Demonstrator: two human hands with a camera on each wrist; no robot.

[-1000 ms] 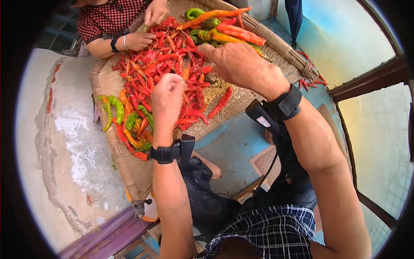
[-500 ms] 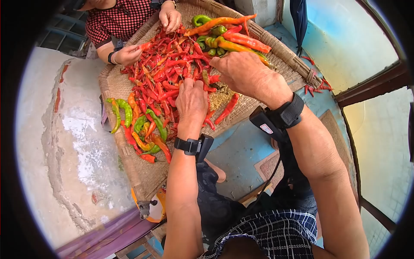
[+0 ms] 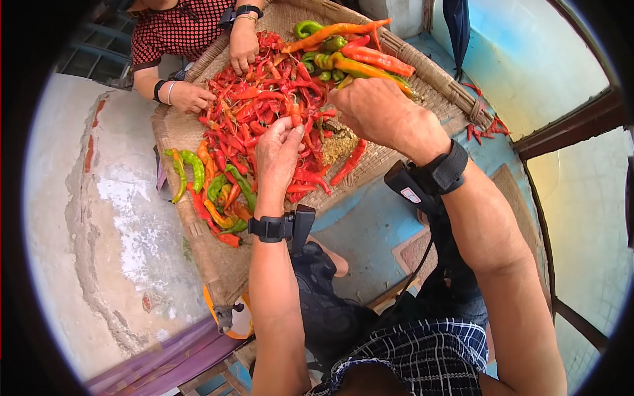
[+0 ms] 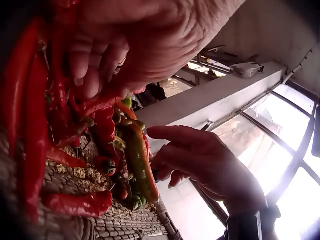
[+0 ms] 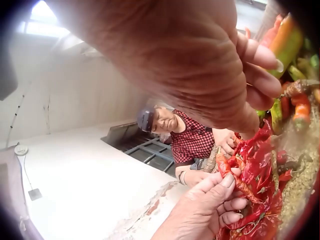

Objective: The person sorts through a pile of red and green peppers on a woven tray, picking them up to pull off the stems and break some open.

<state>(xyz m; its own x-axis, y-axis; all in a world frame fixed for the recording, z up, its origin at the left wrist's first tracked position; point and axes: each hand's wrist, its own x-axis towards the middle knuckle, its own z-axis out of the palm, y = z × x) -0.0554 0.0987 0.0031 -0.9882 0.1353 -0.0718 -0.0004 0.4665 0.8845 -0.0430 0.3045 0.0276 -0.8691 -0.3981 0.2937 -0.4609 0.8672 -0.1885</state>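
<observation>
My left hand (image 3: pixel 277 155) pinches an orange-red chili pepper (image 5: pixel 227 172) between thumb and fingertips, above a heap of red chilies (image 3: pixel 254 99). The pepper stands stem end up in the head view. My right hand (image 3: pixel 380 112) hovers at the heap's right side, near the larger peppers, its fingers loosely bent. In the left wrist view, nothing shows between the fingers of this right hand (image 4: pixel 200 162). Under and beside my hands lies a woven tray (image 3: pixel 442 89) carrying the peppers.
Another person (image 3: pixel 175 36) sits across the tray, both hands at the heap's far side. Large orange and green peppers (image 3: pixel 376 59) lie at the right. Green and mixed peppers (image 3: pixel 191 168) lie at the left. Loose seeds (image 3: pixel 338 148) lie near my right hand.
My left hand has dipped to the heap and drawn slightly back with a pepper. The right hand has barely moved. Across the tray, the other person's hands have shifted along the heap.
</observation>
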